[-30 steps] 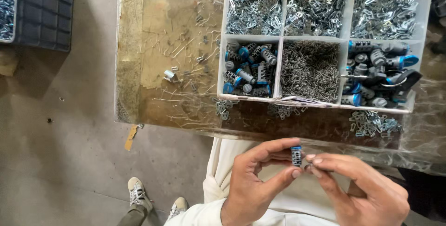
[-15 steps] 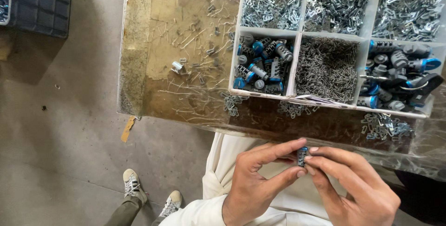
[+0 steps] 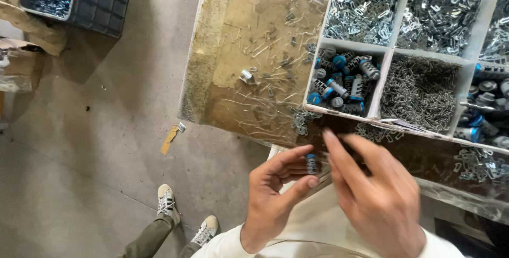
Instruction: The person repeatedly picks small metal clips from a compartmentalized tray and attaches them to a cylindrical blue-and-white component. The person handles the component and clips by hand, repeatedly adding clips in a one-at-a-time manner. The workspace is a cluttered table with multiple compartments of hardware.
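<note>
The left hand [image 3: 275,194] is pinching a small blue-capped cylinder [image 3: 312,163] between thumb and fingers. The right hand [image 3: 371,189], fingers spread and empty, is hovering just beside the pinch, seemingly mid-assembly; any next fitting demands precise alignment.

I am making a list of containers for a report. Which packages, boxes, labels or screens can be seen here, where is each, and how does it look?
White divided tray: on the workbench, upper right; compartments of silvery metal clips and blue-grey cylinders.
Dark plastic crate: on the floor, upper left; gridded walls, small metal parts inside.
Cardboard box: far left edge; brown, partly cut off.
Yellowish tape strip: on the floor below the bench corner.
No screens or signs are visible.
</note>
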